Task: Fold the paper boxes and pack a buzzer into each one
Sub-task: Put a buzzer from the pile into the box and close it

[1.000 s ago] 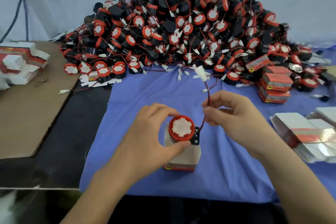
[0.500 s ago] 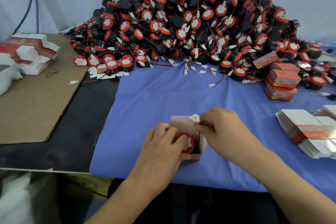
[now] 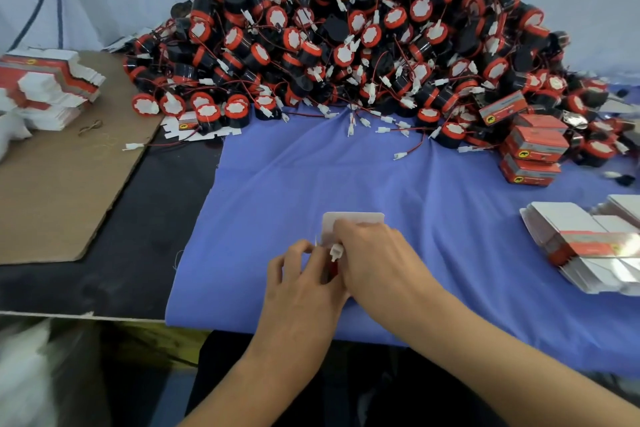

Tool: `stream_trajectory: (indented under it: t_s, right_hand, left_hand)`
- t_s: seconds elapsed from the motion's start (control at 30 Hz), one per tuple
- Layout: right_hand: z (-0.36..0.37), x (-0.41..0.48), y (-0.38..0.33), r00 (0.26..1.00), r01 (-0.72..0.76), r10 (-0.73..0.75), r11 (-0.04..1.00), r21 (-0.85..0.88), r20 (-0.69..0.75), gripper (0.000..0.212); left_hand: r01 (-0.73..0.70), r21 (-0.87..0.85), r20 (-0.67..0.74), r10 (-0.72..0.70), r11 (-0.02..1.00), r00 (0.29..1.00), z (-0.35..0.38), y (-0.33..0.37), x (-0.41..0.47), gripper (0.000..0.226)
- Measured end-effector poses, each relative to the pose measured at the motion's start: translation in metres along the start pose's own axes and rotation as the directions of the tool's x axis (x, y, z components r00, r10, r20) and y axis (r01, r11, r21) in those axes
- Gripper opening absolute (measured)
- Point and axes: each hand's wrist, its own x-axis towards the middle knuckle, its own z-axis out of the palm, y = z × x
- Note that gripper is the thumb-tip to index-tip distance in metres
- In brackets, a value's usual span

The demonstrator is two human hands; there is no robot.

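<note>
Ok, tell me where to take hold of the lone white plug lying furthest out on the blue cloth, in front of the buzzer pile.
Pinch the white plug across its two long sides, coming down from above at its near-left end. It lies flat on the blue cloth with bare fabric around it. Its red wire trails back and right toward the buzzer pile, so the near-left end is the unobstructed one.

Single head-worn wide-angle view, facing forward and down, close above blue cloth [image 3: 311, 177], buzzer pile [image 3: 346, 45] beyond

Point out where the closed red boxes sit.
In the head view, the closed red boxes are stacked at right on the blue cloth, against the buzzer pile, beyond the flat blanks.
</note>
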Motion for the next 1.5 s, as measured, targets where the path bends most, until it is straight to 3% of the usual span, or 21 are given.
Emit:
stream_trajectory:
  t_s: [0.1,0.23,0.33,0.43,0.53,0.63,0.77,0.97,1.13,1.27,1.33,1.5]
  right_hand:
    - [0.011,0.002,0.001,1.000,0.002,-0.001,1.000,0.030,-0.012,0.007]
    - [0.020,-0.003,0.006,0.999,-0.002,0.002,1.000,-0.016,-0.053,0.005]
    - [0.027,-0.009,0.007,0.992,0.038,-0.039,0.999,-0.010,-0.116,0.018]
    - [0.031,-0.014,0.003,0.988,0.037,-0.049,0.996,-0.084,-0.144,0.039]
    - [0.031,-0.016,0.001,0.989,0.025,-0.038,0.995,-0.094,-0.145,0.048]
    - [0.031,-0.016,0.003,0.980,0.053,-0.055,0.998,-0.015,-0.193,0.035]
    - [0.027,-0.014,0.010,0.989,0.062,-0.054,0.997,0.053,-0.140,0.013]
    - [0.027,-0.009,0.013,0.994,0.095,-0.095,0.995,-0.007,-0.058,0.018]
    - [0.026,-0.010,0.018,0.990,0.139,-0.137,0.988,-0.073,0.037,0.027]
    - [0.018,0.000,0.013,1.000,-0.003,0.003,0.993,0.116,0.000,0.005]
    - [0.014,0.006,0.009,0.997,-0.070,0.067,0.986,0.152,0.025,0.006]
    - [0.015,0.001,0.023,0.974,0.200,-0.196,0.980,-0.021,0.118,0.023]
  left_hand:
    - [0.007,-0.083,0.036,-0.004,0.997,0.999,0.001,-0.007,-0.005,0.063]
    - [-0.016,-0.273,0.105,0.046,0.962,0.993,0.005,-0.020,-0.015,0.035]
    - [0.046,-0.498,0.137,0.026,0.866,0.990,0.008,-0.031,-0.021,0.026]
    - [0.018,-0.577,0.062,0.022,0.816,0.998,0.012,-0.037,-0.026,0.030]
    - [0.100,-0.721,0.035,-0.108,0.686,0.994,0.010,-0.035,-0.027,0.032]
    - [0.127,-0.747,-0.040,-0.234,0.653,0.971,0.008,-0.033,-0.029,0.027]
    - [0.197,-0.772,-0.056,-0.373,0.604,0.926,0.011,-0.033,-0.028,0.020]
    - [0.161,-0.843,-0.085,-0.422,0.513,0.902,0.012,-0.028,-0.025,0.034]
    - [0.234,-0.910,0.083,-0.405,0.341,0.911,0.009,-0.030,-0.023,0.043]
    - [0.269,-0.887,0.111,-0.393,0.375,0.913,0.007,-0.031,-0.019,0.021]
    - [0.303,-0.861,0.131,-0.398,0.408,0.908,0.008,-0.032,-0.017,0.017]
    - [0.343,-0.835,0.174,-0.384,0.431,0.907,0.003,-0.030,-0.011,0.014]
